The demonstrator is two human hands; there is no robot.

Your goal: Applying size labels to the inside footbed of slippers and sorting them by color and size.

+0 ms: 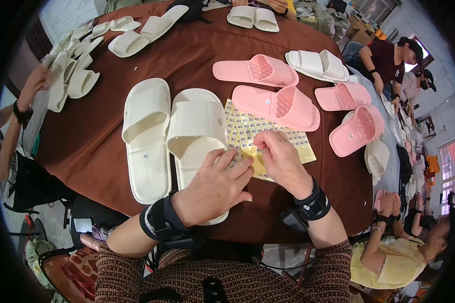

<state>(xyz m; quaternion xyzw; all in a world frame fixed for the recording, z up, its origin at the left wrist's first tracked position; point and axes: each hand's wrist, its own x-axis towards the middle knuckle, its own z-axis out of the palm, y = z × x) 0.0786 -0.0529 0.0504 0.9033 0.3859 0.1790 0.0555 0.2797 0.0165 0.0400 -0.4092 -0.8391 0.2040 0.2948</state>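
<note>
My left hand (212, 187) lies with its fingers apart across the insole of a white slipper (197, 121), its fingertips reaching the near left part of a yellow sheet of small printed size stickers (301, 148). At the sheet's middle, my right hand (284, 162) is closed, thumb and forefinger pinched; whatever is between them is too small to make out. Left of my left hand is the matching white slipper (146, 126), with a small round sticker on its insole. One pink slipper (275, 106) overlaps the sheet's far edge, and another pink slipper (255, 70) lies beyond it.
A brown cloth (91, 151) covers the round table. More pink slippers (357, 130) and a white pair (317, 65) lie on the right. White slippers (146, 33) are at the far left, where another person's hand (35, 78) reaches in. A person in yellow (397, 257) sits at right.
</note>
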